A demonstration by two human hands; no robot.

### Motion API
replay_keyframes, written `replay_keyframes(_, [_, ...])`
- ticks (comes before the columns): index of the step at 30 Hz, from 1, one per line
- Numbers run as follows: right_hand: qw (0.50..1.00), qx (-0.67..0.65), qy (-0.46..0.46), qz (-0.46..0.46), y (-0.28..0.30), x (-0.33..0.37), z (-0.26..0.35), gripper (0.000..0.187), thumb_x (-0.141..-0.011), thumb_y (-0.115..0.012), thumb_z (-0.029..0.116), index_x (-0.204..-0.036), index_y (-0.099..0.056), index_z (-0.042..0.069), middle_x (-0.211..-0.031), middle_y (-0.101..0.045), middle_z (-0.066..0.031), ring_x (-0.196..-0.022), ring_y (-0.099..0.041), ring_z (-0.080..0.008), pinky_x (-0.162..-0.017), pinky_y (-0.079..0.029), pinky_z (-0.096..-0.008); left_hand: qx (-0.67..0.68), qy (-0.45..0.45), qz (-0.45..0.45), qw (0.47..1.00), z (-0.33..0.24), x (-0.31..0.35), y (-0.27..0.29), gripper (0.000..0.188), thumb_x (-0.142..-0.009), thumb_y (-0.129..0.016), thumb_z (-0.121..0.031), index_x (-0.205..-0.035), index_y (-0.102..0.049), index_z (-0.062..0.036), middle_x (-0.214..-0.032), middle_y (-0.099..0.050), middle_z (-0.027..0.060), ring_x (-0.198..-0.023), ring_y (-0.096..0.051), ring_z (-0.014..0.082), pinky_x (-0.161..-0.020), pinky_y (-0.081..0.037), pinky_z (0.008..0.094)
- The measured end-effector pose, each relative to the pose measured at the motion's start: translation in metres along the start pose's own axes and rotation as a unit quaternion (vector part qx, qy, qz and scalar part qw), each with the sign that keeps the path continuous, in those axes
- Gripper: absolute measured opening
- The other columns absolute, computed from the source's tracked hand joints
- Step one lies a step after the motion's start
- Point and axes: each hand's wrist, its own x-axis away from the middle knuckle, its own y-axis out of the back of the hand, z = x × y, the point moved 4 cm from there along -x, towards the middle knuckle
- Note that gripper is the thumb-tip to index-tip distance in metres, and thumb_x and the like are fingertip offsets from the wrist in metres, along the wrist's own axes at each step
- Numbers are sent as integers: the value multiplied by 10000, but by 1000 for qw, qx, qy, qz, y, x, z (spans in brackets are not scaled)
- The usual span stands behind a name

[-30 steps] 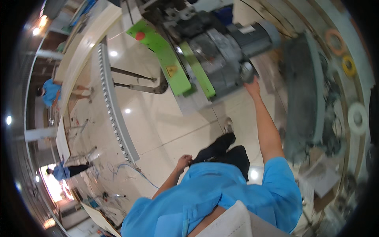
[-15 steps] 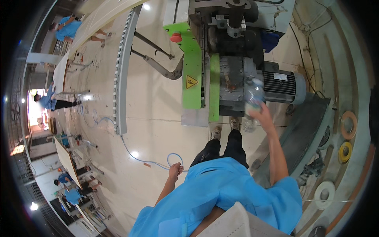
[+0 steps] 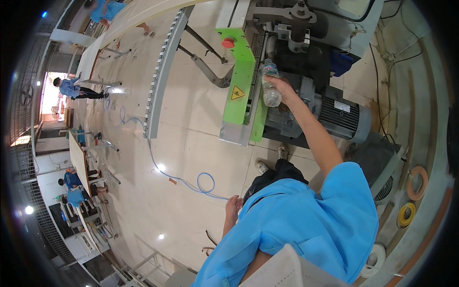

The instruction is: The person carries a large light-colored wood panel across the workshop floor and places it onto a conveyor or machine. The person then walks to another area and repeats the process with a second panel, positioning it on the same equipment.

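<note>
My right hand (image 3: pixel 281 88) is closed around a clear plastic bottle (image 3: pixel 271 98) with a blue-green label, held tilted over the grey gearbox. Beside the bottle stands the machine's green upright plate (image 3: pixel 237 93) with a yellow warning triangle. My left hand (image 3: pixel 233 206) hangs low by my waist, its fingers loosely curled, and I see nothing in them. A thin blue hose (image 3: pixel 205 192) lies on the floor and runs up to just behind that hand.
A finned electric motor (image 3: pixel 338 116) juts out right of the gearbox. The green plate carries a red stop button (image 3: pixel 228 42). A grey rail (image 3: pixel 165 71) on folding legs stands to the left. Rings, one yellow (image 3: pixel 406 215), hang at right. Several people work at far-left tables.
My right hand has carried the bottle forward and left, from beside the motor to near the green plate. The view has shifted, and my left hand shows closer to my waist.
</note>
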Motion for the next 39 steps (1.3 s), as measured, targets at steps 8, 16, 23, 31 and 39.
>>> replay_keyframes(8, [1000, 3, 14, -24, 10, -10, -3, 319, -775, -781, 215, -945, -663, -27, -864, -672, -110, -696, -660, -208, -613, -527, -358, -21, 29, -149, 988, 44, 21, 33, 373, -972, -502, -305, -1185, -539, -1, -1055, -623, 161, -923, -616, 231, -766, -516, 334])
replay_keyframes(16, [1000, 2, -2, -4, 2, 27, 5, 342, -773, -771, 247, -961, -662, -16, -881, -677, -103, -737, -666, -201, -644, -533, -355, 6, -2, -72, 997, 18, -3, 37, 350, -960, -531, -310, -1152, -556, -18, -1013, -642, 152, -865, -632, 212, -712, -523, 317])
replay_keyframes(23, [954, 236, 160, -94, 57, 133, -33, 462, -761, -782, 269, -1115, -601, 32, -963, -651, -56, -829, -619, -146, -710, -511, -316, -6, -41, -8, 999, -5, -16, 37, 354, -964, -526, -298, -1149, -536, 3, -918, -646, 106, -785, -628, 174, -682, -526, 278])
replay_keyframes(31, [744, 542, 262, -288, 155, 240, -126, 685, -645, -813, 258, -1254, -544, 98, -1140, -568, -183, -1105, -529, -363, -934, -439, -432, -97, 18, -56, 994, 21, -17, 97, 387, -968, -518, -321, -1179, -531, 3, -1019, -631, 137, -844, -624, 190, -699, -519, 291])
replay_keyframes(39, [754, 462, 247, -395, 232, 158, -207, 684, -672, -829, 227, -1245, -506, 39, -1163, -535, -210, -1110, -508, -414, -931, -431, -465, -93, -25, -119, 988, 34, 38, 138, 331, -941, -553, -291, -1142, -549, -28, -948, -645, 113, -793, -637, 165, -648, -526, 259])
